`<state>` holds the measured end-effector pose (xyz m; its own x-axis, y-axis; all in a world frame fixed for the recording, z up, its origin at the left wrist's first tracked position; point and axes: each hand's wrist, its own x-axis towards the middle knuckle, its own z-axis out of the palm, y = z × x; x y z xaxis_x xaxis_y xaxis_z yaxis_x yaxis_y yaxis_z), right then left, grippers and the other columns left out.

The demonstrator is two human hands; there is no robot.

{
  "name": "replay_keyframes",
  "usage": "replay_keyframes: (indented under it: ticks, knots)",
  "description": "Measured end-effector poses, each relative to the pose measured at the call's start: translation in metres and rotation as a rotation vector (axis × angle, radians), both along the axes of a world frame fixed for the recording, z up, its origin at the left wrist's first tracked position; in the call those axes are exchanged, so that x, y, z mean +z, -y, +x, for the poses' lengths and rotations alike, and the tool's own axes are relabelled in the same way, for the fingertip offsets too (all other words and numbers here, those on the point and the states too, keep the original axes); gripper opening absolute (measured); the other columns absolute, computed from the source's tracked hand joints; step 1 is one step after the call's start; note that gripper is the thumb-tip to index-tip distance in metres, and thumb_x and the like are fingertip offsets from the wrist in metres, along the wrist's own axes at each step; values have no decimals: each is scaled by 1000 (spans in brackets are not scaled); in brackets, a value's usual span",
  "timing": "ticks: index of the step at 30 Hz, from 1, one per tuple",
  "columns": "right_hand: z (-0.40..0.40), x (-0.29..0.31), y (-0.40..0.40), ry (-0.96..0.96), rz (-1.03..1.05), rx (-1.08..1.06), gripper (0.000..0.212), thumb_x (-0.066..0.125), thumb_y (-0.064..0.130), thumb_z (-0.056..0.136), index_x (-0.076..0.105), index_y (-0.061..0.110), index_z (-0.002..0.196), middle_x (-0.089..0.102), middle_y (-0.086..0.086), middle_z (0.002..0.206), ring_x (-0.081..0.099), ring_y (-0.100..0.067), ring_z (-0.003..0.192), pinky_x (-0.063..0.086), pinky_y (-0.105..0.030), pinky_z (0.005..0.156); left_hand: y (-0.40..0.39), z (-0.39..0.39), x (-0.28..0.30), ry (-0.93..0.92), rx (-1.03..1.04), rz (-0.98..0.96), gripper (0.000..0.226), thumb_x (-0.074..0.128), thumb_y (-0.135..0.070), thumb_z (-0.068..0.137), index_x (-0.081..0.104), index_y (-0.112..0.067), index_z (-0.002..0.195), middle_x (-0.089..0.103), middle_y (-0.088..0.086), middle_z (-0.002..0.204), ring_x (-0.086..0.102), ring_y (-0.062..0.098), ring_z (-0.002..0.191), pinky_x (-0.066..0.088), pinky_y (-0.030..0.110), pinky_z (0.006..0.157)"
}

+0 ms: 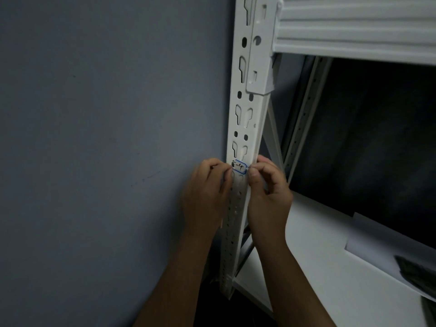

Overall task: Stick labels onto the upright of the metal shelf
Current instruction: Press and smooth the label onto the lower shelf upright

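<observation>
My left hand (208, 185) and right hand (266, 185) pinch the two ends of the blue-bordered label (240, 166) against the white upright (245, 128), frame centre. It seems thin, floppy paper; edges are the best hold.

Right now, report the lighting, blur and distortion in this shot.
Head view: dim, flat light; white perforated metal upright is brightest and bows with wide-angle distortion; blue-bordered handwritten label is readable but soft; left hand and right hand slightly blurred; shelf interior nearly black.

Head view — close, facing the upright (245, 128) — slightly downward
</observation>
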<state>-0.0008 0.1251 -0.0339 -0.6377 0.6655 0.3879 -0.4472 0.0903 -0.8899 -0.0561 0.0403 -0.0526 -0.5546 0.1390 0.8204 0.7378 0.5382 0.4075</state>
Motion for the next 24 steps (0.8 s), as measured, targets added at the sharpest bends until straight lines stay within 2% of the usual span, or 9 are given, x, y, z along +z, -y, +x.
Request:
replay_keyframes:
  ticks: [4, 7, 12, 15, 18, 21, 24]
  knots:
    - [-1, 0, 1, 1, -10, -8, 18, 60, 3, 90, 62, 19, 84, 61, -3, 118, 56, -12, 116, 51, -13, 85, -1, 0, 0, 16, 7, 29, 17, 53, -23, 90, 64, -10, 93, 59, 10, 99, 60, 24, 81, 54, 40, 60]
    - [-1, 0, 1, -1, -4, -7, 19, 60, 2, 90, 63, 20, 83, 61, -4, 118, 56, -13, 116, 52, -18, 89, 0, 1, -2, -21, 25, 5, 26, 51, -25, 89, 67, -6, 97, 59, 12, 102, 61, 27, 83, 55, 39, 63]
    - [1, 2, 1, 5, -6, 1, 22, 60, 4, 90, 62, 24, 81, 61, -2, 118, 56, -12, 116, 52, -17, 87, 1, -2, -1, 32, -37, 39, 33, 49, -33, 90, 68, -7, 98, 44, -3, 113, 60, 28, 90, 56, 43, 66]
    - [2, 3, 1, 3, -9, 7, 23, 60, 3, 90, 61, 24, 82, 61, -2, 119, 56, -10, 116, 51, -12, 84, 0, -6, -1, 24, -56, 35, 23, 51, -29, 90, 64, -11, 96, 44, -2, 111, 59, 26, 90, 55, 43, 64]
    - [1, 2, 2, 1, 8, -5, 23, 60, 3, 90, 62, 25, 82, 61, -2, 118, 56, -10, 115, 50, -13, 87, -4, -7, 2, 27, -6, 25, 15, 53, -21, 87, 63, -10, 89, 53, 5, 103, 54, 18, 85, 53, 35, 62]
    - [0, 1, 1, 4, 22, -12, 24, 60, 2, 90, 62, 25, 83, 61, -1, 117, 56, -9, 114, 49, -12, 86, -8, -6, 7, 51, 57, 13, 12, 54, -19, 83, 61, -10, 82, 56, 6, 97, 47, 9, 83, 40, 23, 58]
    - [-2, -1, 1, -4, 25, -22, 25, 60, 3, 90, 62, 26, 83, 61, 1, 117, 56, -9, 115, 51, -18, 90, -8, -7, 0, 66, 53, -10, 13, 55, -22, 82, 59, -11, 79, 58, 6, 90, 52, 11, 77, 33, 13, 54]
